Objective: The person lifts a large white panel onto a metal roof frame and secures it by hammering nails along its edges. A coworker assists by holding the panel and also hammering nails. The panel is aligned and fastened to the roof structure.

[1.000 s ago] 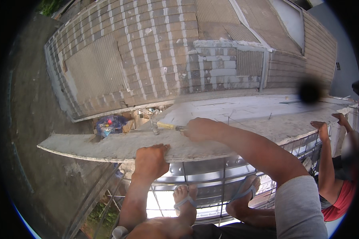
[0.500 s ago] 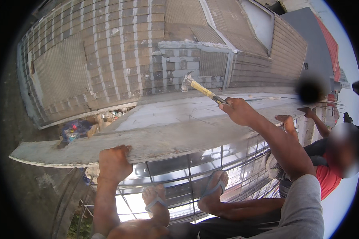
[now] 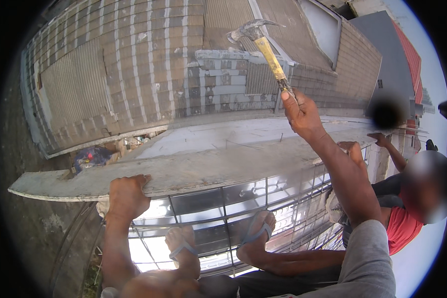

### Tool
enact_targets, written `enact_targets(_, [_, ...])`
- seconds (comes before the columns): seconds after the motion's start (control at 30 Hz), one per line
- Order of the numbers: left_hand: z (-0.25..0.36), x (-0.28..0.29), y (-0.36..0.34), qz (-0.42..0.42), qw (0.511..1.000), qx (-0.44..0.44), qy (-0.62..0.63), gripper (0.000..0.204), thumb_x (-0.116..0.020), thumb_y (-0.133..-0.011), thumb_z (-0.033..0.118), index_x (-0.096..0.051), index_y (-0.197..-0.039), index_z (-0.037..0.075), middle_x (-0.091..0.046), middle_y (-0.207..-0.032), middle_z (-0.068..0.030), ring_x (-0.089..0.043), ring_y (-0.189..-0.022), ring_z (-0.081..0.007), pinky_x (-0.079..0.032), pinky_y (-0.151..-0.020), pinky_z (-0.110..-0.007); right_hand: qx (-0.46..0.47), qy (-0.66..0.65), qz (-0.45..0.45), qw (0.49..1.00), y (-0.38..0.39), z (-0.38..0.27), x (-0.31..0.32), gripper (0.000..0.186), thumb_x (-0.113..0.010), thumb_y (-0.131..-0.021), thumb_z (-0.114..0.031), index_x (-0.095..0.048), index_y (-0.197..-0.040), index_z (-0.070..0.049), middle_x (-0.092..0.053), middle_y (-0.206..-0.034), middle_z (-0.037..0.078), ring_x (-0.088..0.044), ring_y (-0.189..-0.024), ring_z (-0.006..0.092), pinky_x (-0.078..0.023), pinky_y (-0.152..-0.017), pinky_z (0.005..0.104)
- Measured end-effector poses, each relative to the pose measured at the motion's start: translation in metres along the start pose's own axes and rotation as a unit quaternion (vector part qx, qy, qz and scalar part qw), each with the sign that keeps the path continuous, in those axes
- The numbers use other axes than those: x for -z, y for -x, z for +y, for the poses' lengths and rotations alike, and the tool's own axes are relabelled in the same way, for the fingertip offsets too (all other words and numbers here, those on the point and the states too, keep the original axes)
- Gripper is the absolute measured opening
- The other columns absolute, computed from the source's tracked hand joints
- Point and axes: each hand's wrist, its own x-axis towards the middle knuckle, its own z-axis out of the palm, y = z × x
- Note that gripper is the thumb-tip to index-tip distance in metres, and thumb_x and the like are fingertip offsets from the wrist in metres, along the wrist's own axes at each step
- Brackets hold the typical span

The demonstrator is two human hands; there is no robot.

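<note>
Right hand (image 3: 303, 115) clenched round the grip of a claw hammer (image 3: 269, 57), aloft, upper centre of frame. Left hand (image 3: 127, 198) clasps the near edge of a grey slab (image 3: 203, 169), left of centre. My judgement: firm wrist, left hand well clear of any swing.

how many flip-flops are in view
2: the left flip-flop on the person's left foot, the right flip-flop on the right foot, both lower in the picture than the grey slab. Others may be hidden.
</note>
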Motion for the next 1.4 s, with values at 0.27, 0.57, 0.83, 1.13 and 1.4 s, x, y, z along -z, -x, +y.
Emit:
enact_targets(0.27, [0.021,0.012,0.004,-0.057,0.997,0.032,-0.042,0.053,-0.081,-0.067,0.019,-0.07,-0.117,0.008,-0.07,-0.117,-0.0137,-0.068,-0.107,-0.0293,-0.051,-0.099,-0.039,-0.038,0.078,-0.115,0.99,0.022,0.03,0.003,0.039,-0.062,-0.098,-0.04,-0.06,-0.093,-0.001,-0.052,-0.064,0.002,-0.051,-0.059,0.0127,-0.043,-0.055,0.0341])
enact_targets(0.57, [0.082,-0.008,-0.015,-0.087,0.996,-0.022,-0.009,0.052,-0.08,-0.076,0.025,-0.065,-0.126,0.018,-0.064,-0.13,-0.0087,-0.061,-0.119,-0.0261,-0.047,-0.104,-0.04,0.004,0.196,-0.176,0.965,-0.003,0.082,0.009,0.052,-0.059,-0.096,-0.052,-0.067,-0.102,-0.002,-0.064,-0.069,0.012,-0.062,-0.064,0.0254,-0.049,-0.063,0.0398])
enact_targets(0.83, [0.09,-0.006,-0.019,-0.079,0.997,-0.022,0.009,0.046,-0.078,-0.078,0.024,-0.069,-0.122,0.014,-0.07,-0.119,-0.0104,-0.068,-0.106,-0.0258,-0.054,-0.091,-0.036,0.064,0.238,-0.249,0.937,-0.027,0.128,-0.027,0.059,-0.055,-0.096,-0.058,-0.069,-0.099,-0.001,-0.064,-0.065,0.016,-0.068,-0.069,0.0297,-0.053,-0.067,0.0418])
enact_targets(1.13, [0.086,-0.013,-0.019,-0.019,0.998,-0.058,0.002,0.043,-0.077,-0.077,0.024,-0.071,-0.118,0.011,-0.072,-0.112,-0.0098,-0.069,-0.102,-0.0249,-0.055,-0.089,-0.035,0.034,-0.128,-0.111,0.985,-0.032,0.13,-0.021,0.059,-0.051,-0.099,-0.054,-0.067,-0.102,0.002,-0.065,-0.07,0.02,-0.066,-0.069,0.0328,-0.049,-0.065,0.0433])
enact_targets(1.4, [0.09,-0.008,-0.02,-0.032,0.999,-0.038,0.008,0.044,-0.081,-0.076,0.028,-0.072,-0.117,0.012,-0.071,-0.115,-0.0123,-0.069,-0.104,-0.0261,-0.055,-0.091,-0.036,0.067,0.272,-0.278,0.919,-0.033,0.127,-0.034,0.059,-0.046,-0.101,-0.055,-0.064,-0.092,0.0,-0.067,-0.074,0.016,-0.065,-0.069,0.0306,-0.049,-0.063,0.0408])
